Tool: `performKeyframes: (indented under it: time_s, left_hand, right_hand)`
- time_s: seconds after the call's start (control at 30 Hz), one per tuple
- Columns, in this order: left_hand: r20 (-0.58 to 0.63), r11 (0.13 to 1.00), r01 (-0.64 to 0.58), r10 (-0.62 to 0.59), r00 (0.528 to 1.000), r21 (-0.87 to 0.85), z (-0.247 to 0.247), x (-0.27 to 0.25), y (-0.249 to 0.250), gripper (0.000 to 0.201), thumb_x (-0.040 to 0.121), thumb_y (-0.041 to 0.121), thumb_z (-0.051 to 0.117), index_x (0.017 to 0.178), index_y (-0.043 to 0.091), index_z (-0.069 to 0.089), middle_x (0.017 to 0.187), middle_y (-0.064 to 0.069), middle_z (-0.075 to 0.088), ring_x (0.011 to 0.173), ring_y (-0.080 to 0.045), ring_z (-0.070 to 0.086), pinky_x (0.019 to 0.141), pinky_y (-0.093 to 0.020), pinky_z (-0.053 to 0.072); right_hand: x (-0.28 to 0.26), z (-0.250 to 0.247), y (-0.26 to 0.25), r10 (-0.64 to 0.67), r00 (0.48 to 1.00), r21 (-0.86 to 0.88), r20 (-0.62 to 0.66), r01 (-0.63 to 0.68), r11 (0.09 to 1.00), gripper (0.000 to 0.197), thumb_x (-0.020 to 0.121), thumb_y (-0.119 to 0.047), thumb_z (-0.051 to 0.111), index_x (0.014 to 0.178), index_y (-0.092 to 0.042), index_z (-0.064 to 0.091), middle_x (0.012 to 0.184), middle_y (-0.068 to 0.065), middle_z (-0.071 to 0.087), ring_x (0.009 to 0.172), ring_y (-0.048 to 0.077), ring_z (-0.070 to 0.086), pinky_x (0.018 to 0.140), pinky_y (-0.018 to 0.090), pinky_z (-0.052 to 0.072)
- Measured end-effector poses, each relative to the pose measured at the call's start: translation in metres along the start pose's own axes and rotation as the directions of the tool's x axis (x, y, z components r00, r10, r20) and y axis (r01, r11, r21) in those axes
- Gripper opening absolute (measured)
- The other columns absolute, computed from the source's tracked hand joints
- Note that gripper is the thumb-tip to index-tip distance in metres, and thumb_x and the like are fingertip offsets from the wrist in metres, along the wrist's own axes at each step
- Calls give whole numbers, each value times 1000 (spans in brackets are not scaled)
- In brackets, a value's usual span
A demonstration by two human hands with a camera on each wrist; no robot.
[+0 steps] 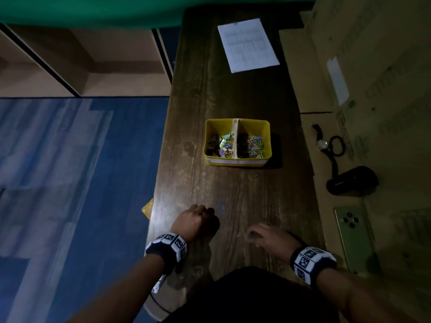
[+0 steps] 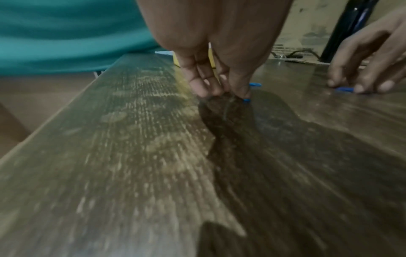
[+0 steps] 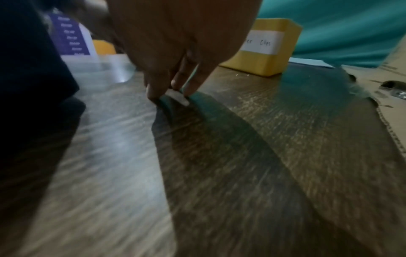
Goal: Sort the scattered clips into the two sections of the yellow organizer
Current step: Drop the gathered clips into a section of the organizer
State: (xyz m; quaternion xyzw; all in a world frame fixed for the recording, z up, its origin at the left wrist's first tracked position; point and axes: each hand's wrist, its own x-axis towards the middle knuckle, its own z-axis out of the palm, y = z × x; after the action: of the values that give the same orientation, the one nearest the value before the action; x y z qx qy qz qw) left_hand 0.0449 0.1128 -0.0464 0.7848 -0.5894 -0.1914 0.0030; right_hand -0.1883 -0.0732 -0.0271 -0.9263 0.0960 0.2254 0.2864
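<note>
The yellow organizer [image 1: 238, 160] stands mid-table; its left section holds binder clips [image 1: 221, 145] and its right section paper clips [image 1: 255, 145]. My left hand [image 1: 210, 212] is curled, fingertips [image 2: 241, 92] down on the wood, pinching a small blue clip [image 2: 246, 100]. A second blue clip [image 2: 255, 84] lies just beyond it [image 1: 220, 205]. My right hand [image 1: 250, 235] is lower right, fingertips [image 3: 153, 92] pinching a small clip [image 3: 178, 98] against the table; that clip [image 2: 344, 89] looks blue in the left wrist view and pale and blurred in the right wrist view.
The wooden table [image 1: 198, 113] is narrow, its left edge dropping to a blue floor. A printed sheet [image 1: 248, 45] lies at the far end. Cardboard [image 1: 338, 66] on the right carries a watch [image 1: 323, 143], a black object [image 1: 352, 180] and a phone [image 1: 354, 238].
</note>
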Motion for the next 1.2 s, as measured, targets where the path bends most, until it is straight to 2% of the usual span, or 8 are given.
performKeyframes:
  time_s: [0.23, 0.33, 0.43, 0.7, 0.8, 0.93, 1.07, 1.2]
  left_hand:
    - [105, 965, 215, -200, 974, -153, -21, 14, 23, 25, 93, 19, 50, 115, 8, 54, 108, -10, 53, 95, -29, 60, 74, -38, 51]
    - [110, 957, 241, -225, 968, -161, -23, 17, 25, 21, 92, 19, 51, 107, 6, 58, 104, -11, 56, 90, -29, 62, 72, -34, 48]
    - [46, 946, 260, -256, 966, -192, -21, 14, 25, 22, 92, 23, 52, 102, 7, 61, 99, -10, 61, 85, -28, 63, 70, -33, 48]
    - [43, 959, 255, -251, 967, -126, -15, 8, 27, 20, 91, 19, 49, 98, 4, 61, 96, -13, 65, 88, -30, 63, 72, -34, 48]
    - [99, 966, 240, -230, 968, -100, -15, 11, 30, 24, 92, 16, 45, 108, 0, 54, 106, -18, 61, 96, -33, 57, 81, -36, 45]
    - [123, 973, 222, -212, 969, -70, -17, 13, 32, 34, 91, 24, 52, 117, 2, 52, 114, -14, 55, 102, -31, 52, 87, -34, 41]
    - [108, 971, 224, -215, 971, -82, -15, 16, 28, 32, 90, 29, 50, 116, 10, 54, 110, -7, 55, 100, -27, 55, 81, -32, 46]
    - [125, 968, 249, -245, 961, -15, -23, 8, 35, 29, 93, 21, 45, 120, 11, 53, 110, -9, 56, 100, -29, 56, 77, -36, 48]
  right_hand:
    - [9, 0, 3, -61, 998, -20, -12, 61, 998, 35, 90, -3, 49, 119, -19, 59, 124, -2, 49, 115, 14, 47, 96, 27, 41]
    - [11, 1, -3, 19, 997, 56, -74, -15, 998, 25, 85, -6, 51, 104, -17, 61, 108, -2, 53, 106, 15, 49, 88, 24, 41]
    - [10, 4, -8, 91, 982, 124, -165, -70, 990, 26, 90, -18, 49, 114, -18, 60, 111, -3, 54, 106, 13, 49, 91, 25, 42]
    - [13, 8, -9, -22, 998, -126, -53, 15, 992, 42, 88, -6, 48, 128, -18, 50, 123, 2, 49, 115, 21, 44, 104, 34, 37]
    - [11, 0, -8, 70, 997, 56, -23, -69, 996, 52, 87, -2, 49, 132, -26, 44, 127, -5, 38, 116, 16, 44, 100, 33, 41]
    - [28, -23, 8, 277, 947, 174, -162, -249, 953, 30, 85, -9, 53, 102, -34, 57, 112, -16, 38, 101, 9, 49, 85, 32, 50]
    - [58, -61, 21, 331, 895, 283, -298, -248, 927, 19, 90, -12, 48, 90, -17, 65, 107, -3, 54, 99, 19, 57, 88, 35, 46]
    - [82, -91, 31, 365, 900, 307, -238, -287, 908, 17, 93, -13, 43, 103, -17, 55, 110, 5, 57, 101, 26, 57, 85, 37, 46]
